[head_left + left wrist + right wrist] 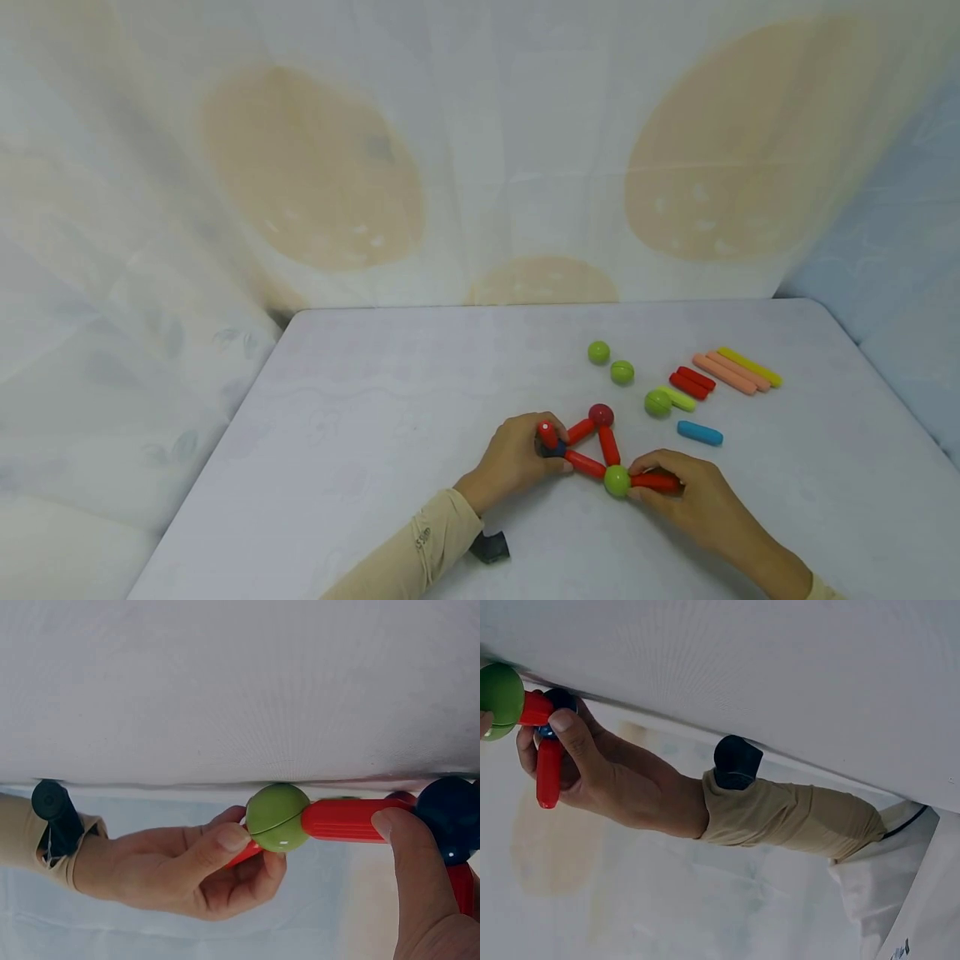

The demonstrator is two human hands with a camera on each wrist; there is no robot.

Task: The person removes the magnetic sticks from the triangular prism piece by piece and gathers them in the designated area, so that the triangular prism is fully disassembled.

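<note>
Left hand (517,458) pinches the dark ball (553,448), right hand (693,492) a red rod (654,481) — light, stiff, joints likely separable; best held by rods.

A green ball (277,817) sits at centre, a red stick (345,820) running from it toward three o'clock to a dark blue ball (452,817). The right hand (180,866), at eight o'clock, pinches another red stick (246,853), mostly hidden. The left hand's thumb (409,859) presses the first stick, at four o'clock.

Glossy plastic green ball (277,817), smooth red rods (345,820), matt tablecloth (375,433)
</note>
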